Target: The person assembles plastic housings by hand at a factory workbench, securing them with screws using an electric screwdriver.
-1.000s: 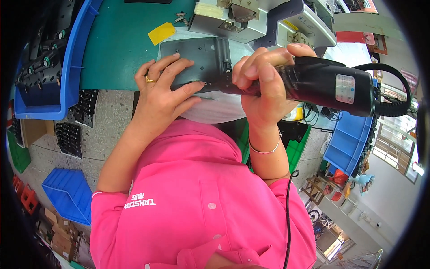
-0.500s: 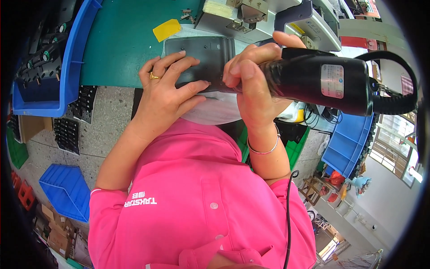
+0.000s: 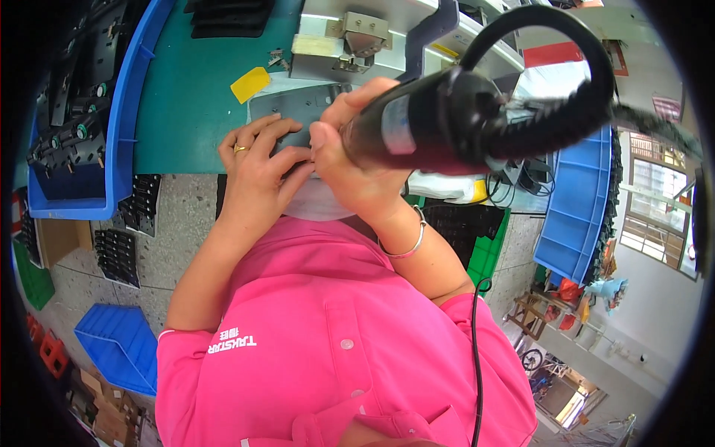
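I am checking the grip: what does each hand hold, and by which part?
The right hand grips the black electric screwdriver around its barrel. The left hand holds nothing; it presses on the grey metal plate.

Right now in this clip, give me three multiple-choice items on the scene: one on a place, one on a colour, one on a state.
1. Where does the yellow tag lie?
A. on the green mat, beside the grey plate
B. inside the blue bin
C. on the floor

2. What colour is the bin at the person's left?
A. red
B. blue
C. white

3. How does the right hand stand?
A. open and flat on the mat
B. out of view
C. closed around the black power screwdriver

Answers: 1 A, the tag rests on the green mat at the corner of the grey plate. 2 B, its wall is blue. 3 C, the fingers wrap the black power screwdriver, while the left hand presses on the plate.
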`<action>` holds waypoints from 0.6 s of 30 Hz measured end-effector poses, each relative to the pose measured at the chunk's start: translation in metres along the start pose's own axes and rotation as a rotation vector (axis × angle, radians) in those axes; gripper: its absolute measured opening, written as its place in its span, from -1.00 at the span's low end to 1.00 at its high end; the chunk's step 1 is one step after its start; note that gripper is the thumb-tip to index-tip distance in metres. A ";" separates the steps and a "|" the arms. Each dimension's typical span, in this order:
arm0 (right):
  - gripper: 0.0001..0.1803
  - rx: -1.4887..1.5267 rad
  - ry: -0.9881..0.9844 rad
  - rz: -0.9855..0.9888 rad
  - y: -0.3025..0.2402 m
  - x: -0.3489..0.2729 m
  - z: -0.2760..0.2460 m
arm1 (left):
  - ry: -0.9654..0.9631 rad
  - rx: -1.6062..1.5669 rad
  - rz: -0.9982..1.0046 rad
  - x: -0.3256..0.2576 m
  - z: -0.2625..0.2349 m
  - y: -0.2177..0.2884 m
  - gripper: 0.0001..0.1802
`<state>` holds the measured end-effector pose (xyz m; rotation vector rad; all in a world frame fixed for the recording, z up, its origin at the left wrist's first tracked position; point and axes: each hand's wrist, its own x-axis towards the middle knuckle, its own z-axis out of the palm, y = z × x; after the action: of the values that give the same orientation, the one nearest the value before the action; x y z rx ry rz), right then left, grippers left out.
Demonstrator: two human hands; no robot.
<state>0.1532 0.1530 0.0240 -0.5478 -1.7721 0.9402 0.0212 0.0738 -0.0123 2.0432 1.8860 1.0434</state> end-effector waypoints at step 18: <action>-0.42 0.368 0.485 -0.220 -0.025 0.026 -0.071 | -0.054 0.028 0.030 0.003 0.002 0.009 -0.87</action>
<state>0.2101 0.1820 0.0716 -0.3016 -1.1638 0.8639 0.0294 0.0752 -0.0073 2.0991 1.8598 0.9637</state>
